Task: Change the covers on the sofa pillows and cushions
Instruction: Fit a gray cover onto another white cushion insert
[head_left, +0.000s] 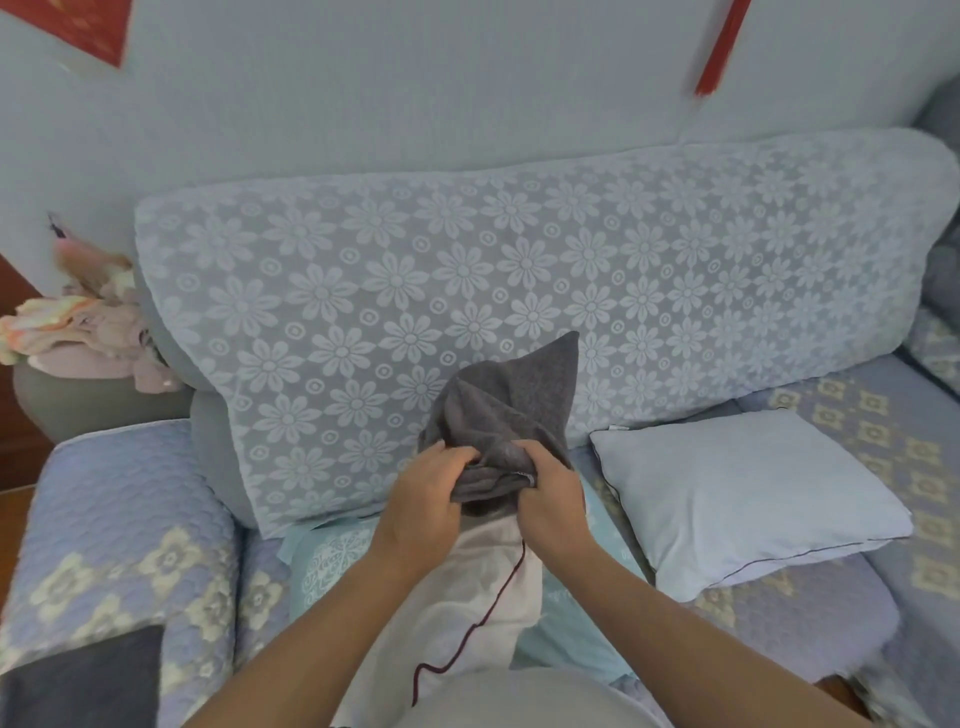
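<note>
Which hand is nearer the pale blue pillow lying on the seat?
The right hand: it grips the grey cover just left of the pale blue pillow. The left hand grips the cover farther left.

Left hand (423, 499) and right hand (550, 499) both grip the bunched opening of a dark grey cover (511, 402), held above a white pillow insert (467, 613). A dark red thread (480, 621) trails across the insert. A light blue pillow (748, 499) lies on the sofa (124, 519) seat, toward its right end.
</note>
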